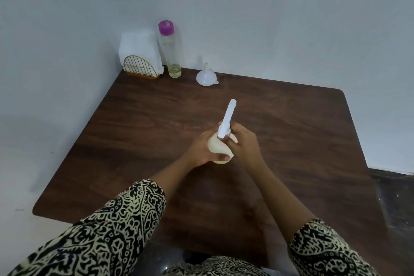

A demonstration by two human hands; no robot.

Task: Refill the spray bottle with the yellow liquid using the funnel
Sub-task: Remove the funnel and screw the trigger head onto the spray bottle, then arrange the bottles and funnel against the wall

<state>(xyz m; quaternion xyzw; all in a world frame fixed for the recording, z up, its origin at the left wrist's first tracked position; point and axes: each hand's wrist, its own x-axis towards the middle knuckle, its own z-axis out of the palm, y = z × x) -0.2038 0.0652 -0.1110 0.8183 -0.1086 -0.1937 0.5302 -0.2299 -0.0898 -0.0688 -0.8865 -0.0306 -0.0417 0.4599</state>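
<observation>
A cream spray bottle [216, 145] with a white trigger head [228, 116] stands near the middle of the dark wooden table [291, 141]. My left hand [201, 150] wraps its round body from the left. My right hand [243, 143] grips the neck just under the trigger head. At the far edge stands a tall clear bottle [171, 51] with a purple cap and a little yellow liquid at its bottom. To its right a white funnel [206, 75] rests wide end down, spout up.
A gold wire holder [140, 67] with white napkins sits in the far left corner, beside the tall bottle. Pale walls close the table's far and left sides. The right edge drops to a dark floor [394, 197].
</observation>
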